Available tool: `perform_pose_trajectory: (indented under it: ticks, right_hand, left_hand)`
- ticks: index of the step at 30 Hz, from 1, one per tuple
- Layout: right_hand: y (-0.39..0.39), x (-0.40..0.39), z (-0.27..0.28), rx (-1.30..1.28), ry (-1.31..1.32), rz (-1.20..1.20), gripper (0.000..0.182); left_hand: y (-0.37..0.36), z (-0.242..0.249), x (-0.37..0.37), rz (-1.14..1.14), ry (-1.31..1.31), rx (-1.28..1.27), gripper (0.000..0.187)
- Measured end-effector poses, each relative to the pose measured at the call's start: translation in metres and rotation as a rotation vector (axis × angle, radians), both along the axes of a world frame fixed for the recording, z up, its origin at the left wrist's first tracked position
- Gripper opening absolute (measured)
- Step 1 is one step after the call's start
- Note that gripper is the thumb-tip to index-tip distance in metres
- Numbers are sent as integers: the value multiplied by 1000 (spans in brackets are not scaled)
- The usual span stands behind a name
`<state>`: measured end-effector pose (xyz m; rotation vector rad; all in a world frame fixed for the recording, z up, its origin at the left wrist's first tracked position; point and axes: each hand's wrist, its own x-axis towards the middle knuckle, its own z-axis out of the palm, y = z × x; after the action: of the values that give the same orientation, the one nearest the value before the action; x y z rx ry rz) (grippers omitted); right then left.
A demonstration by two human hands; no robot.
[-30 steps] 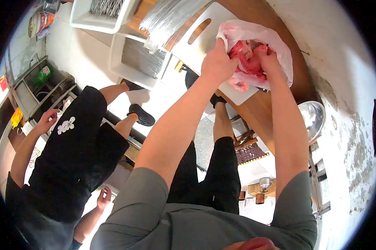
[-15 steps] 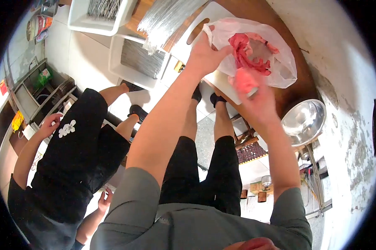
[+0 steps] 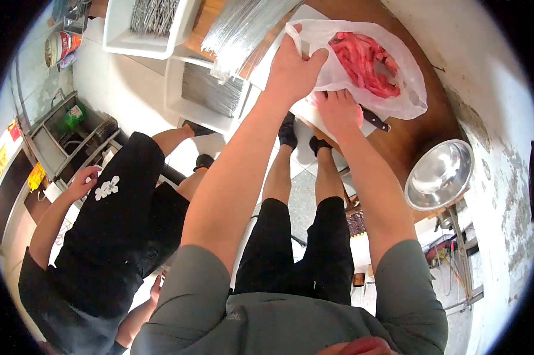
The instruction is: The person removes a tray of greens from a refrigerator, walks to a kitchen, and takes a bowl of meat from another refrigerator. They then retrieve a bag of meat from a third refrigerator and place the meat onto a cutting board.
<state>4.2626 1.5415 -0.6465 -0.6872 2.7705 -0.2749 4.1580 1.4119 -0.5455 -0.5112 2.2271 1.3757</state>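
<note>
My left hand (image 3: 293,70) grips the rim of a translucent white plastic bag (image 3: 413,97), its fingers partly hidden by the plastic. Strips of raw red meat (image 3: 364,62) lie inside the bag, which is spread wide at the mouth. Below the bag, my right hand (image 3: 339,113) rests over the white cutting board (image 3: 308,113), with its fingers stretched out. Some pink meat (image 3: 360,113) peeks out beside and under that palm. Just right of it lies a knife with a black handle (image 3: 376,120), its blade mostly hidden.
A shiny metal bowl (image 3: 438,176) sits at the right by the wall. Bundled metal skewers (image 3: 243,35) lie at the table's left, near white bins (image 3: 210,89) (image 3: 142,50) holding more skewers. A person in black (image 3: 101,236) is at my left.
My right hand has moved from the bag down and left onto the board, no longer carrying the red meat. More meat now fills the bag, and the knife handle has come into view.
</note>
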Motion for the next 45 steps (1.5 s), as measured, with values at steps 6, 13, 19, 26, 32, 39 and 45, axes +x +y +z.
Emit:
perform_pose_trajectory:
  ticks: [6,13,19,26,32,39,45]
  right_hand:
    - [-26,4,-11,-206,1,-40,28]
    - [-34,-12,-8,-200,-155,-150,24]
    - [-30,-2,-4,-322,-527,-345,24]
    - [-27,-9,16,-224,-410,-361,19]
    - [-27,7,-7,-184,71,-116,13]
    - [41,-4,97,-703,-327,-403,22]
    - [116,-100,34,-349,-99,-761,24]
  left_hand:
    - [2,8,-4,27,-28,34,74]
    - [-2,10,-4,12,-51,55,73]
    - [-4,4,-1,31,-27,98,73]
    - [-3,4,-6,12,-27,93,73]
    - [-1,22,-5,15,-84,103,73]
    - [3,25,-4,-11,-1,66,70]
    - [16,36,-2,-49,40,60,68]
